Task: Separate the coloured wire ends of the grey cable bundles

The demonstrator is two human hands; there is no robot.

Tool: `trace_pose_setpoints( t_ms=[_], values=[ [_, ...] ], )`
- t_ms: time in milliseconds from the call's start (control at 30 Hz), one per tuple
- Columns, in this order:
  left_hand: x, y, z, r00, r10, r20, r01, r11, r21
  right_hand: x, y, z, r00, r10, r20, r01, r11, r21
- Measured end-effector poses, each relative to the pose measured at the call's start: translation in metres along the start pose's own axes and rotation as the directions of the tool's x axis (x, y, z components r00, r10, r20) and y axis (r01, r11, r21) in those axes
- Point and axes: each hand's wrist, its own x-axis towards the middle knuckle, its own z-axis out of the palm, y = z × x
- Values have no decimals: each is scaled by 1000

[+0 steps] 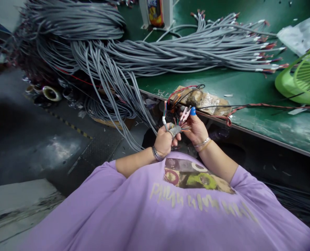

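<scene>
My left hand is closed round the end of a grey cable, with a grey cover on its forefinger. Thin coloured wires fan out of that cable end between my two hands. My right hand pinches these wires and holds a small pink clip-like tool; a blue cover sits on its fingertip. Both hands are close together just in front of the bench edge, above my purple shirt.
A big bundle of grey cables lies across the green bench and hangs over its left edge toward the floor. A green fan stands at the right. A clear bag of parts and red-black wires lie near the bench edge.
</scene>
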Motion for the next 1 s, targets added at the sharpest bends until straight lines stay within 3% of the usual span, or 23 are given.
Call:
trace_pose_setpoints(
  t_ms=[233, 400, 500, 667, 833, 933, 1000],
  values=[
    [-7, 5, -3, 1000, 5, 12, -5, 999, 40, -11, -3, -1, 997, 78, -8, -77, 997, 22],
    [-9, 0, -15, 998, 60, 12, -61, 990, 129, -22, -16, -11, 949, 286, 130, -256, 943, -211],
    [-10, -4, -20, 995, 91, 49, -99, 978, 182, -27, -23, -14, 917, 354, 183, -279, 899, -337],
    [-11, -3, -21, 988, 75, 138, -107, 964, 244, -33, -28, -7, 962, 233, 144, -145, 878, -455],
    [-10, 1, -19, 958, -86, 274, -3, 951, 310, -41, -30, 1, 957, 204, 205, -60, 832, -551],
    [-9, 3, -18, 943, -171, 287, 71, 942, 328, -43, -30, 0, 957, 201, 209, -52, 829, -557],
    [-9, 3, -18, 953, -163, 255, 80, 949, 306, -43, -31, -4, 972, 168, 163, -56, 842, -537]
  ],
)
